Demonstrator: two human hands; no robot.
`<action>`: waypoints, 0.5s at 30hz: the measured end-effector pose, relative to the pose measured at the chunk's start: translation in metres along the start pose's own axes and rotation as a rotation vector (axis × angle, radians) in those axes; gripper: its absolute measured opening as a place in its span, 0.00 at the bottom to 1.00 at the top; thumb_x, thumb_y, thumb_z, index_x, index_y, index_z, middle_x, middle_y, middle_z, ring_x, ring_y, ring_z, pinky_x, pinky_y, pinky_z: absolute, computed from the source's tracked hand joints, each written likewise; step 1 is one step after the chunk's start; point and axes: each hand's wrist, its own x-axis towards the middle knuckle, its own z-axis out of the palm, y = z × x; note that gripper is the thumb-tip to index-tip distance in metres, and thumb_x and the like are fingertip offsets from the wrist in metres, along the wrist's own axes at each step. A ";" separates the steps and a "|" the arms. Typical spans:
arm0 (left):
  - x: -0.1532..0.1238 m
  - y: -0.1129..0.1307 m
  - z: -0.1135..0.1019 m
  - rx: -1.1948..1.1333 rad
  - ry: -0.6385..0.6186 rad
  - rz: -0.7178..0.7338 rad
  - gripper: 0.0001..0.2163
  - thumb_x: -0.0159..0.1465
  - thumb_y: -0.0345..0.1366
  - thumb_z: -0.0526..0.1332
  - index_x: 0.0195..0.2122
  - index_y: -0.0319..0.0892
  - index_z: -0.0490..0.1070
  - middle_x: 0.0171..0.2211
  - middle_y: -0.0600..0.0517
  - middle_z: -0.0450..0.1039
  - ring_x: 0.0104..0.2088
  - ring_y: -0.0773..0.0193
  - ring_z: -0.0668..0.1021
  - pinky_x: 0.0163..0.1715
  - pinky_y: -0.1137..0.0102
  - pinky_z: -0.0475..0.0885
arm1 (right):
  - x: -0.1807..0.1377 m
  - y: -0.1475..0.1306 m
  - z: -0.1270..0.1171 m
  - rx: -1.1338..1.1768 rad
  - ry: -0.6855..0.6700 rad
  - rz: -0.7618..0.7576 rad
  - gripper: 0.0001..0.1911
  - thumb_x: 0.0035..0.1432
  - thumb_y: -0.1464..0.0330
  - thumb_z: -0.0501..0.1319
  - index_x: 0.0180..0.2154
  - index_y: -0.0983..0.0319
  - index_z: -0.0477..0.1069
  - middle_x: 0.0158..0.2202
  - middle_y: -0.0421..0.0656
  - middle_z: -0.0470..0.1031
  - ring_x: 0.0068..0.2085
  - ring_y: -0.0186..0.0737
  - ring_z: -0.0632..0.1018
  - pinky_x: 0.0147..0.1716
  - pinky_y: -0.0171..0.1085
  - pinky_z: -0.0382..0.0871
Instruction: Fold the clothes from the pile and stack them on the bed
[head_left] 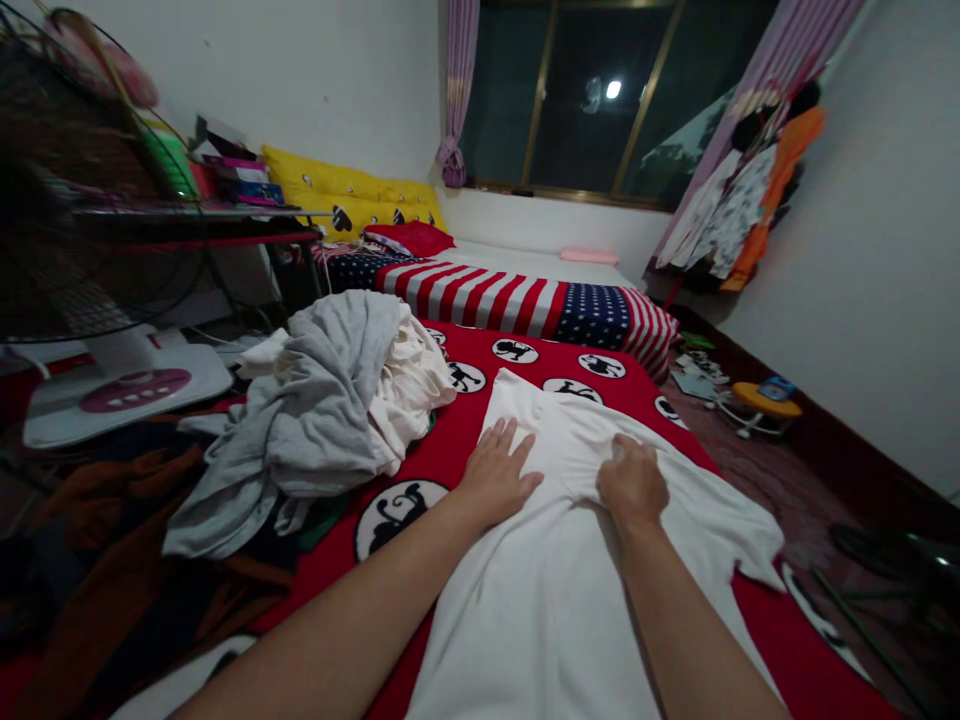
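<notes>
A white short-sleeved shirt (540, 590) lies spread on a red sheet (645, 385) printed with black-and-white round figures. My left hand (501, 472) rests flat on the shirt's upper left part, fingers spread. Further right, my right hand (634, 482) is closed on the shirt, its fingers curled into the fabric. Creases run across the cloth between my two hands. One sleeve stretches out to the right, near the edge of the red sheet.
A heap of grey and cream clothes (322, 400) lies to the left, beside dark and brown clothing (142, 560). Behind it stand a fan's white base (127, 390) and a cluttered desk (240, 212). Across the back is a bed with a flag-patterned cover (480, 295). A yellow-topped stool (765, 400) stands right.
</notes>
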 end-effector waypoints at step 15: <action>0.002 0.004 -0.001 -0.007 -0.008 -0.004 0.31 0.66 0.49 0.49 0.66 0.36 0.51 0.67 0.39 0.45 0.66 0.41 0.49 0.63 0.51 0.46 | 0.043 -0.096 0.024 0.408 -0.509 -0.836 0.19 0.62 0.60 0.51 0.49 0.59 0.73 0.54 0.47 0.73 0.55 0.46 0.72 0.56 0.50 0.62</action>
